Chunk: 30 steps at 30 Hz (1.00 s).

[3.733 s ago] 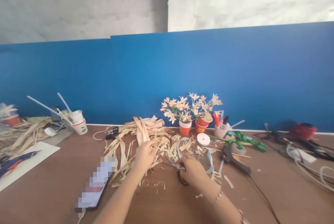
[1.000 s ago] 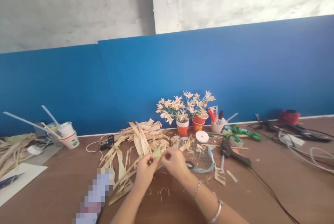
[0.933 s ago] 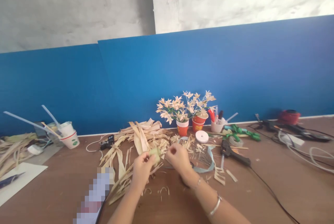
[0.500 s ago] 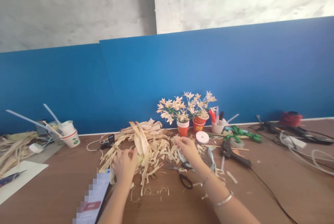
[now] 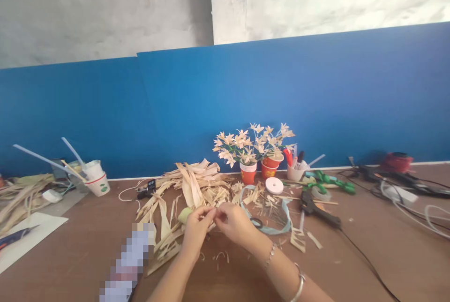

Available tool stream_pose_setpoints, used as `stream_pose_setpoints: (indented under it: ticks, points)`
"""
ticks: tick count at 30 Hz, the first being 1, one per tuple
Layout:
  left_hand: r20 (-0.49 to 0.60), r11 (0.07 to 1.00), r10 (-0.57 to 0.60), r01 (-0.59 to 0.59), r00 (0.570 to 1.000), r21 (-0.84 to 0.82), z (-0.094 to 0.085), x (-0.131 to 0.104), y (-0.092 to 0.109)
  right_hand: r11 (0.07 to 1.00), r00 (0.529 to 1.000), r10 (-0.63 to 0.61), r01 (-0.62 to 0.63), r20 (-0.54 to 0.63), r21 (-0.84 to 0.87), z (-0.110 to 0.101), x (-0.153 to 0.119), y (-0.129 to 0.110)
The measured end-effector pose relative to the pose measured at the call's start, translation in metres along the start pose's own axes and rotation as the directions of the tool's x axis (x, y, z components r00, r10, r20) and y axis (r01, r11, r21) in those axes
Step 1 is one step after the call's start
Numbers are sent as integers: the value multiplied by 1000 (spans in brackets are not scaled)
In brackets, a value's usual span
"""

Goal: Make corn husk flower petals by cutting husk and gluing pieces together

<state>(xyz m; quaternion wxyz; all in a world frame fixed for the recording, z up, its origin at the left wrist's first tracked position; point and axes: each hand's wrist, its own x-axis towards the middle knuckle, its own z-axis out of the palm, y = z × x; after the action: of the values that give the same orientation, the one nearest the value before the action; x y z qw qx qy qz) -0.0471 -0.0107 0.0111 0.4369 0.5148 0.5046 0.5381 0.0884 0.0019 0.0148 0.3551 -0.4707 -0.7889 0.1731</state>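
Observation:
My left hand (image 5: pixel 197 229) and my right hand (image 5: pixel 235 224) meet fingertip to fingertip over the table. Both are pinched closed, and whatever sits between the fingers is too small or hidden to make out. Right behind them spreads a heap of dry corn husks (image 5: pixel 191 187), with a pale green piece (image 5: pixel 184 215) beside my left hand. Scissors lie mostly covered by my right hand; one black handle loop (image 5: pixel 257 222) shows. A light blue ribbon (image 5: pixel 281 230) curls to the right of it.
Husk flowers (image 5: pixel 242 142) stand in red paper cups (image 5: pixel 248 176) at the back. A white tape roll (image 5: pixel 274 185) and a black glue gun (image 5: pixel 318 210) lie rightward. A blurred phone-like slab (image 5: pixel 124 264) lies front left. A white cup with straws (image 5: pixel 98 186) stands far left.
My hands were apart, left over the husks and right near the cups. They have come together in the middle, the right hand moving left and down. The scissors became mostly covered.

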Motion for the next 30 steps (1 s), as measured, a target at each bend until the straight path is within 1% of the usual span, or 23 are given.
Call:
stream_pose_setpoints:
  ticks: [2,4,6,8,10,12,13,15,17,19,22,23,25,27,30]
  points:
    - [-11,995,-52,51,999,-81,-1,0,-1,1000,1000,15,-16,23,23,1,0,0]
    - [-29,986,-94,89,995,-144,-3,1,-1,995,997,53,-57,49,87,0,1,1]
    - [-56,979,-104,93,993,-182,-5,2,0,985,995,84,-92,60,146,-2,3,1]
    - [-64,979,-98,84,993,-188,-7,4,0,979,997,72,-75,21,191,-6,4,-1]
    - [-40,984,-100,93,994,-152,-8,5,0,975,998,-11,25,-68,222,-10,4,-3]
    - [0,989,-116,115,993,-98,-8,6,-2,961,979,-138,169,-148,221,-14,2,-7]
    - [22,989,-127,128,992,-78,-7,6,-3,951,965,-202,234,-164,204,-15,0,-10]
    - [69,987,-144,148,987,-61,-7,6,-5,933,943,-299,321,-142,163,-16,-3,-13]
    - [105,987,-145,151,984,-51,-6,5,-5,927,937,-332,345,-106,145,-16,-5,-15]
    - [84,990,-134,137,987,-37,-6,5,-3,935,948,-299,315,-113,163,-16,-4,-12]
    - [-36,995,-87,85,996,-53,-8,5,1,957,973,-169,200,-155,209,-16,1,-3]
    - [-71,996,-67,63,995,-66,-9,5,1,962,981,-130,160,-145,222,-16,3,1]
    - [-107,996,-41,33,993,-82,-12,6,0,965,992,-82,103,-93,242,-15,6,8]
    - [-120,996,-39,29,992,-81,-13,8,-5,964,997,-49,60,-51,259,-13,7,13]
    - [-130,998,-22,14,991,-63,-12,9,-11,955,999,28,-19,-26,297,-8,7,16]
